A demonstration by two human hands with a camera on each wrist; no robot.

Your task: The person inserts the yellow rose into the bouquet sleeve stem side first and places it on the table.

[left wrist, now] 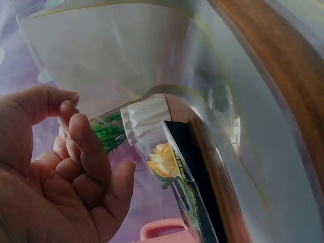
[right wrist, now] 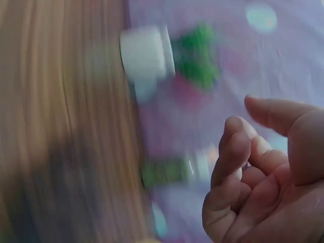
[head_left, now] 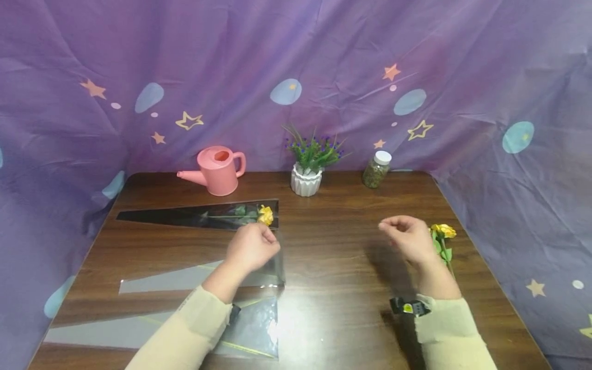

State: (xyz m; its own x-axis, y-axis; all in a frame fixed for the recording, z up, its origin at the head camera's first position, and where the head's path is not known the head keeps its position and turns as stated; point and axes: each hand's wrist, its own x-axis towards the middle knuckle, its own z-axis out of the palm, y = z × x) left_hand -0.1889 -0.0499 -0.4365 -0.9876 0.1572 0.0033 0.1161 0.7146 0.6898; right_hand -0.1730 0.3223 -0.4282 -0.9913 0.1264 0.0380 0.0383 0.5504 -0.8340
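My left hand (head_left: 252, 249) is at the wide end of a clear flower sleeve (head_left: 180, 277) lying mid-table. In the left wrist view its thumb and forefinger pinch the film edge of the sleeve (left wrist: 126, 50), whose mouth bows open. Just beyond lies a black-backed sleeve (head_left: 162, 216) with a yellow rose (head_left: 265, 215) inside. My right hand (head_left: 409, 239) hovers over the right side of the table, fingers loosely bent. Nothing lies between its thumb and fingertips in the right wrist view. Beside that hand is a loose yellow rose (head_left: 444, 231), its stem partly hidden by the forearm.
Another clear sleeve (head_left: 111, 329) lies nearer, partly under the left forearm. Along the back stand a pink watering can (head_left: 221, 172), a white pot (head_left: 306, 182) with a green plant, and a jar (head_left: 376, 169) with a white lid. A purple curtain (head_left: 240, 61) hangs behind the table.
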